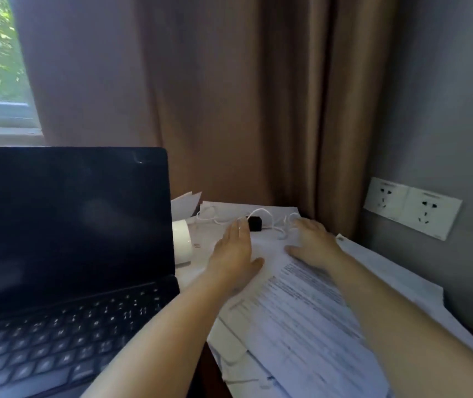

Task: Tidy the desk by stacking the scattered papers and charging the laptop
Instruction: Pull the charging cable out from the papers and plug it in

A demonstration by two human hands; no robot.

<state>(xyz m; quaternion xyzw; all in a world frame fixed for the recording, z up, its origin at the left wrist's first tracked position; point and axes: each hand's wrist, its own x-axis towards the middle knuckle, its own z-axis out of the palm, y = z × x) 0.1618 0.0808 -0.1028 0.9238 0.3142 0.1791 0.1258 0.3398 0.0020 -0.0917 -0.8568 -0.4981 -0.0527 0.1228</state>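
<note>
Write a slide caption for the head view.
On scattered papers beside the open laptop, left hand and right hand rest flat, black charger and white cable ahead.

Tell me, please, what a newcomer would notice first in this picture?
The open laptop with its dark screen fills the left side. Right of it, the left hand and right hand lie flat on the spread papers, with a black charger and white cable just beyond the fingers.
</note>
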